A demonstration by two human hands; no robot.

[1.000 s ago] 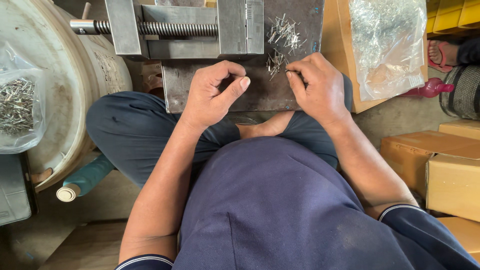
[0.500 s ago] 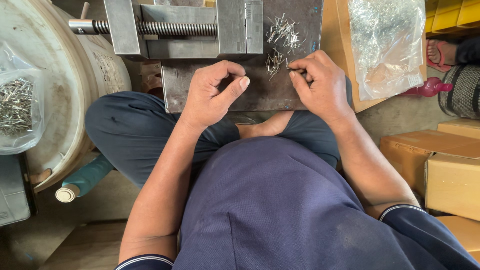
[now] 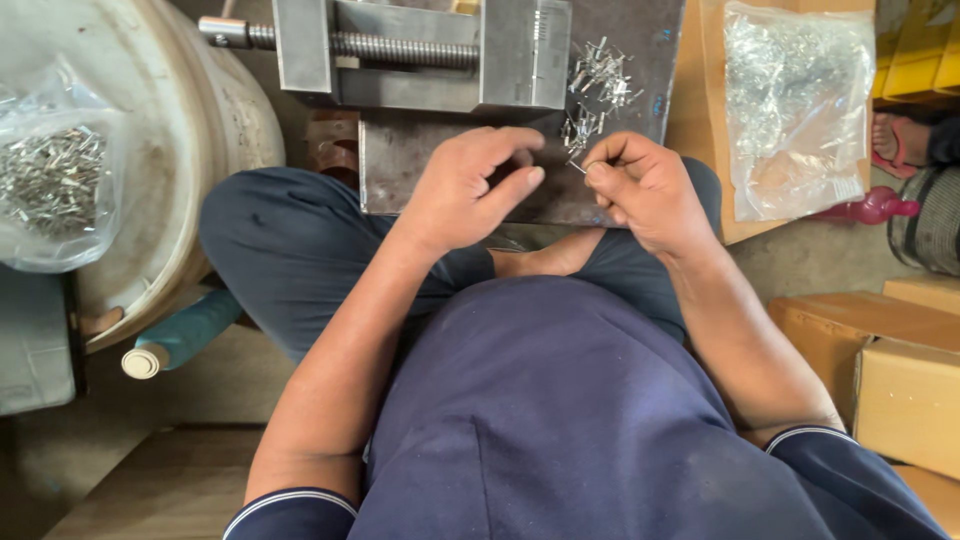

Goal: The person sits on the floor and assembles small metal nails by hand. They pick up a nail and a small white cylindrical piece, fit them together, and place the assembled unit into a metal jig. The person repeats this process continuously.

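A clear bag (image 3: 55, 180) of small metal pins sits far left on a pale drum (image 3: 190, 130). Further right, a grey vise (image 3: 420, 55) stands at the far edge of a dark steel plate (image 3: 400, 170) that rests over the person's crossed legs.

The left hand (image 3: 470, 185) rests on the plate just below the vise, fingers curled loosely and thumb stretched right; whether it holds anything I cannot tell.

Just beside it, the right hand (image 3: 650, 190) is closed in a pinch, thumb and forefinger gripping one thin pin (image 3: 577, 165). The pin's long axis runs slantwise, its free end pointing up and left, away from the body and toward the gap between the two hands. The left fingertips lie near that free end, apart from it.

Above the right hand, a loose heap of pins (image 3: 600, 85) lies on the plate, pointing every way; the right hand is the nearer one to it.

Right of the plate, a second clear bag (image 3: 800, 110) of pins lies on cardboard (image 3: 715, 150).
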